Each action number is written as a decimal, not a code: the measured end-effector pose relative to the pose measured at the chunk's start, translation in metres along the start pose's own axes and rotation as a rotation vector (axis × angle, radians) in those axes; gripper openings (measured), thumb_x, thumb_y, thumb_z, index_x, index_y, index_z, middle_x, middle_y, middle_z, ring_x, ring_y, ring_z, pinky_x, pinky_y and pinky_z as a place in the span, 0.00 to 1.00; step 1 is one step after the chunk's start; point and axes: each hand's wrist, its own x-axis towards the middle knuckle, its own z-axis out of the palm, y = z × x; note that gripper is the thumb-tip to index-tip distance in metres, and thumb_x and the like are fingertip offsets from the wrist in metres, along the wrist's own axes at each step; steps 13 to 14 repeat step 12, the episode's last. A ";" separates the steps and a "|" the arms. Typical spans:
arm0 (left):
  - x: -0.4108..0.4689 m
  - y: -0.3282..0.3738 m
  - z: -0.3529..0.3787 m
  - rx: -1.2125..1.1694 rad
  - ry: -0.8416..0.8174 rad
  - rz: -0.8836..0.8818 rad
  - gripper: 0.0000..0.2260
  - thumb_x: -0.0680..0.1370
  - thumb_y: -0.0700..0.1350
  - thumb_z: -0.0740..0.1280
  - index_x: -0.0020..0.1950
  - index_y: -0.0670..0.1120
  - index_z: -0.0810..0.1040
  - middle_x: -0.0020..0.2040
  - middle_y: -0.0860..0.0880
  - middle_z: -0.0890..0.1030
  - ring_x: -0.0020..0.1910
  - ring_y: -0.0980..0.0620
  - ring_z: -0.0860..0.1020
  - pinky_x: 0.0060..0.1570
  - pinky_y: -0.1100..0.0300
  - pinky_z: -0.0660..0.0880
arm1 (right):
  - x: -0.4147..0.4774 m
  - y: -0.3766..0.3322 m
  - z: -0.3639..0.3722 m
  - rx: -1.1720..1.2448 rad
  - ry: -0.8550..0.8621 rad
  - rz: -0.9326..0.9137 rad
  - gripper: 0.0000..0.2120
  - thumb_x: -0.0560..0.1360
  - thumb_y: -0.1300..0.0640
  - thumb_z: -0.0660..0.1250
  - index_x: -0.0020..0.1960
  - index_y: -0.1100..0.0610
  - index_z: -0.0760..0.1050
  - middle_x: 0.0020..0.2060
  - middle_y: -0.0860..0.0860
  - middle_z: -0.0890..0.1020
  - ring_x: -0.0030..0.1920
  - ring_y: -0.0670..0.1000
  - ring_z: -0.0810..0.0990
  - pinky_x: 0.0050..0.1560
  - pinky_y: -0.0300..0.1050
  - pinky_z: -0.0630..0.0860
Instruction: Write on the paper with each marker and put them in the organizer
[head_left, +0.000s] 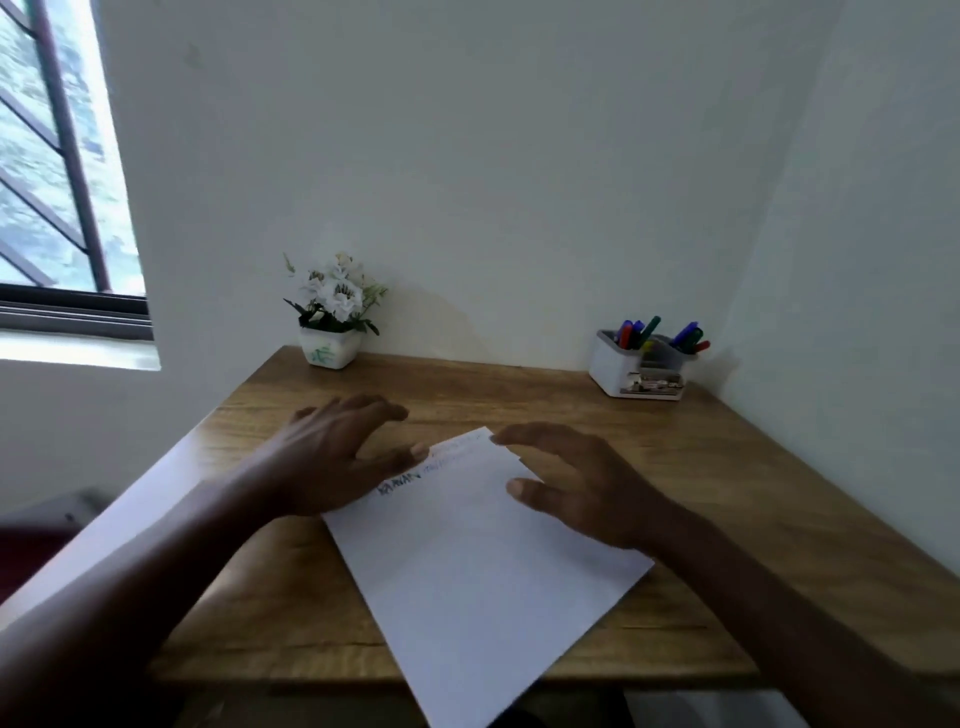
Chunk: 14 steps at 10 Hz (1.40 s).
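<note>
A white sheet of paper (467, 561) lies tilted on the wooden desk (727, 493), its near corner hanging over the front edge. Lines of writing in several colours run along its far left edge. My left hand (337, 457) rests at that edge, fingers spread, holding nothing. My right hand (576, 483) hovers over the paper's far right corner, fingers apart and empty. A white organizer (618, 371) stands at the desk's back right, with several markers (654, 335) upright in its compartments.
A small white pot of white flowers (332, 317) stands at the back left of the desk against the wall. A window (52, 182) is at the far left. Walls close the desk in behind and on the right.
</note>
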 end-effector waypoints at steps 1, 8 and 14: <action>-0.023 0.011 0.006 -0.024 -0.135 -0.036 0.48 0.63 0.85 0.45 0.78 0.63 0.60 0.80 0.57 0.59 0.78 0.53 0.59 0.75 0.42 0.54 | 0.006 -0.005 0.010 -0.084 -0.176 0.004 0.27 0.77 0.36 0.66 0.75 0.36 0.66 0.78 0.37 0.64 0.78 0.40 0.58 0.77 0.48 0.56; 0.046 -0.012 0.024 0.032 -0.236 -0.170 0.38 0.78 0.73 0.44 0.83 0.56 0.44 0.83 0.49 0.42 0.81 0.50 0.38 0.78 0.42 0.42 | 0.040 0.002 0.026 -0.252 -0.135 0.500 0.34 0.80 0.33 0.50 0.82 0.44 0.51 0.83 0.48 0.47 0.83 0.53 0.43 0.80 0.59 0.44; 0.021 0.011 0.015 0.029 -0.325 -0.223 0.39 0.78 0.72 0.41 0.82 0.52 0.35 0.82 0.48 0.35 0.80 0.50 0.33 0.78 0.42 0.40 | 0.018 -0.011 0.015 -0.247 -0.069 0.507 0.36 0.78 0.37 0.61 0.80 0.54 0.63 0.80 0.55 0.61 0.81 0.59 0.56 0.77 0.65 0.54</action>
